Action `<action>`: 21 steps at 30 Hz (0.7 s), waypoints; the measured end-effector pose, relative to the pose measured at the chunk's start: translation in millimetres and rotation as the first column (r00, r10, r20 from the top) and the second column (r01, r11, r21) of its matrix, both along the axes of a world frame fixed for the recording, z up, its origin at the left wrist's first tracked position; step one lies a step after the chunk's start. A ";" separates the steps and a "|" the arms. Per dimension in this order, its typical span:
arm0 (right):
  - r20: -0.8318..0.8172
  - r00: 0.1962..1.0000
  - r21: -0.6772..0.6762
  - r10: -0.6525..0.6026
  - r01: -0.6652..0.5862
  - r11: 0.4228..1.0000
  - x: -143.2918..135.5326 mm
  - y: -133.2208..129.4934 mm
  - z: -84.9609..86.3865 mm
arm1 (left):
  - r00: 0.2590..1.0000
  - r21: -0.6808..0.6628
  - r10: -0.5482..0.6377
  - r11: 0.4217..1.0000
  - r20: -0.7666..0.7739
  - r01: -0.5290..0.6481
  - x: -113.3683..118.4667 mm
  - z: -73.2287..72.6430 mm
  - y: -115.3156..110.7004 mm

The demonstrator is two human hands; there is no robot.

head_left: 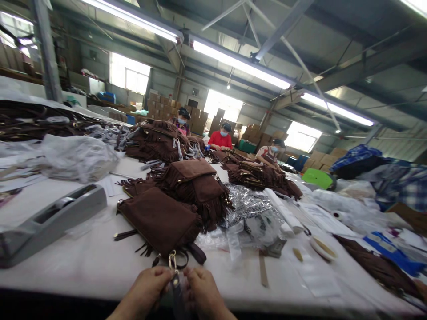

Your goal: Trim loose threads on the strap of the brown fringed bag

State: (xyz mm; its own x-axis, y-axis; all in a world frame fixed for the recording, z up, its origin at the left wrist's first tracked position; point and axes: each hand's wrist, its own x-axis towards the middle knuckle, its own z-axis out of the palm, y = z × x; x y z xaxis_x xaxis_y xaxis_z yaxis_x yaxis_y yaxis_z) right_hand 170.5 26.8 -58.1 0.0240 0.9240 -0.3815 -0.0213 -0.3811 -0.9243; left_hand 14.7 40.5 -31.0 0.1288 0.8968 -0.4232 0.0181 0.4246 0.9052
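At the table's near edge, my left hand [147, 286] is closed in a pinch at the upper end of a dark strap [176, 293]. Its gold-coloured clasp [172, 261] rises between my two hands, beside the lower corner of a dark brown fringed bag [162, 220]. My right hand [203, 289] pinches the same strap from the other side, and something clear, perhaps plastic film, shows by its fingers. The lower part of the strap is blurred. The bag lies flat, with a short tab and a loop sticking out near the clasp.
More brown fringed bags [196, 178] are piled behind. A grey tape dispenser [56, 220] stands left, near crumpled plastic [75, 158]. Clear bags [250, 213], a white roll [283, 211] and a tape ring [323, 248] lie right. Several masked people sit across the table.
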 end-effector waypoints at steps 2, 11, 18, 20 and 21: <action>-0.042 0.999 -0.088 -0.018 0.014 0.996 1.5 -9.5 -4.8 | 1.000 -0.009 -0.007 1.000 0.004 0.007 0.2 -1.9 -0.1; 0.122 0.986 0.100 -0.113 0.101 0.990 -10.9 7.5 20.3 | 0.982 0.111 -0.082 0.989 -0.172 0.102 -6.6 5.2 7.0; 0.130 0.984 0.121 -0.121 0.106 0.987 -21.8 15.7 6.7 | 0.974 0.052 -0.046 0.997 -0.223 0.059 -7.5 -9.3 -8.4; 0.147 0.983 0.134 -0.112 0.093 0.987 -21.3 13.9 4.9 | 0.976 0.064 -0.023 0.997 -0.219 0.037 -6.8 -14.0 -9.4; 0.157 0.982 0.139 -0.108 0.087 0.986 -20.6 13.2 4.9 | 0.972 0.088 -0.027 0.995 -0.232 0.049 -7.0 -14.0 -8.5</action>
